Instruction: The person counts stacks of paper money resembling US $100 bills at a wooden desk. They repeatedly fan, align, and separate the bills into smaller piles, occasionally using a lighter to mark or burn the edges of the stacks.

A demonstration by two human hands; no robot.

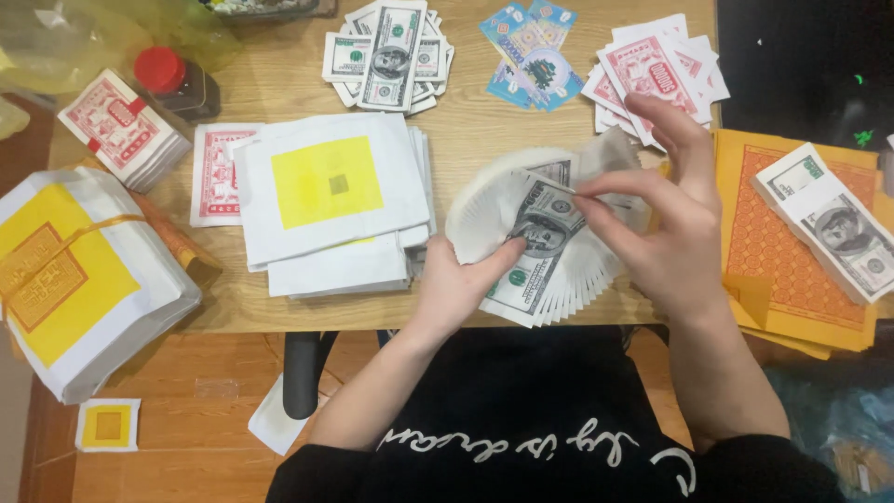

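**Both hands on a fanned stack of printed paper notes**

The left hand (463, 284) grasps the fanned stack of grey-green printed paper notes (540, 244) from below, thumb pressed on the top note. The right hand (666, 224) pinches the fan's upper edge between thumb and forefinger, other fingers raised. Just left of the grip lies a pile of white paper sheets with yellow squares (331, 200); just right, orange patterned paper sheets (792, 261) carrying a banded bundle of grey-green notes (829, 219). All rest on the wooden table (484, 130).
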